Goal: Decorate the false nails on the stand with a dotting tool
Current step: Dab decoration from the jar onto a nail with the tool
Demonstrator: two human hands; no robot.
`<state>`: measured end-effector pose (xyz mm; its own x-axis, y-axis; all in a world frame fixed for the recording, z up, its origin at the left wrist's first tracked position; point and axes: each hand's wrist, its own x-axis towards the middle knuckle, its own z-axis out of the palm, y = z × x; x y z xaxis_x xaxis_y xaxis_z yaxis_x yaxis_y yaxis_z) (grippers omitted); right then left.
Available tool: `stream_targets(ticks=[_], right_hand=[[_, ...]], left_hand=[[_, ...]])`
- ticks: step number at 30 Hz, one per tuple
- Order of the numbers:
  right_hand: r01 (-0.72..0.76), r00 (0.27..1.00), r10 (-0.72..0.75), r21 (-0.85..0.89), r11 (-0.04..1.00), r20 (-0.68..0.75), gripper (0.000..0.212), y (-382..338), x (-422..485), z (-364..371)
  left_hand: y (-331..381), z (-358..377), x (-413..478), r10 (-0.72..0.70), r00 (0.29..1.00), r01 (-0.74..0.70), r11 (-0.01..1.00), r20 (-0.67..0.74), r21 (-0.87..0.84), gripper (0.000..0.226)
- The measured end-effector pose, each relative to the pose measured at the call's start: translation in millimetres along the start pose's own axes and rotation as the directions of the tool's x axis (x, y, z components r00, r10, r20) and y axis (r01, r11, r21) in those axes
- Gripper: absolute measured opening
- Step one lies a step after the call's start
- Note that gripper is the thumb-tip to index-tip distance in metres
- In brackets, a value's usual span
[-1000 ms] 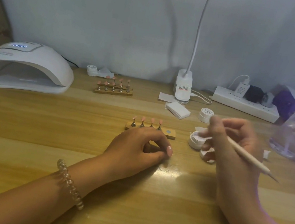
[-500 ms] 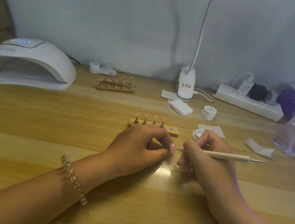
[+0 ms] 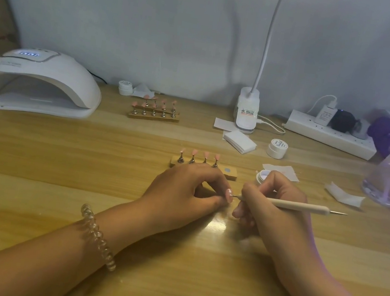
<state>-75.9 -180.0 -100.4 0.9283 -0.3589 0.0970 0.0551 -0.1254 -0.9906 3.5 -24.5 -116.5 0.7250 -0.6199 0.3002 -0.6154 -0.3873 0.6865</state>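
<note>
The left hand [image 3: 183,191] rests on the bench [image 3: 62,154] near its middle, thumb and forefinger curled together and pinching a pink false nail [image 3: 229,193]; what the nail is mounted on is hidden inside the fingers. Just to its right, the right hand [image 3: 273,209] is clamped round a dotting tool [image 3: 301,206] the way one holds a pen. The pale shaft lies almost level and points left, with its left metal tip touching the pinched nail and its other tip sticking out to the right. The two hands are close together but not touching.

Just beyond the left hand's knuckles stands the wooden stand [image 3: 231,174]. It carries four pink nails [image 3: 199,153] upright on small metal holders, with one round grey spot at its right end left bare. An open white jar [image 3: 260,178] sits right of the stand, partly hidden behind the right hand.

Farther back, a second stand [image 3: 153,114] holds more pink nails. A white nail lamp [image 3: 35,82] stands far left with its display lit. A closed jar [image 3: 277,148] and a stack of white wipes [image 3: 240,141] lie right of centre, and a power strip [image 3: 328,136] runs along the far right. A coiled hair tie [image 3: 98,237] circles the left wrist
</note>
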Motion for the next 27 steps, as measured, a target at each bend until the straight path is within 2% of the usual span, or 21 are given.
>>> stream_targets(ticks=[14, 19, 27], right_hand=[[0.008, 1.0, -0.008, -0.006, 1.0, 0.003, 0.019, -1.1, -1.6, 0.2], [0.014, 1.0, -0.014, -0.027, 1.0, -0.017, 0.019, 1.6, -0.5, -0.1], [0.015, 1.0, -0.015, 0.007, 1.0, -0.014, 0.018, 2.3, -0.3, -0.6]], left_hand=[[0.1, 0.0, -0.2, -0.007, 1.0, 0.007, 1.0, 0.005, -0.007, 0.012], [-0.1, -0.4, -0.8, -0.003, 1.0, 0.003, 1.0, 0.008, -0.029, 0.004], [0.2, -0.2, -0.4, -0.004, 1.0, 0.004, 1.0, 0.005, -0.02, 0.003]])
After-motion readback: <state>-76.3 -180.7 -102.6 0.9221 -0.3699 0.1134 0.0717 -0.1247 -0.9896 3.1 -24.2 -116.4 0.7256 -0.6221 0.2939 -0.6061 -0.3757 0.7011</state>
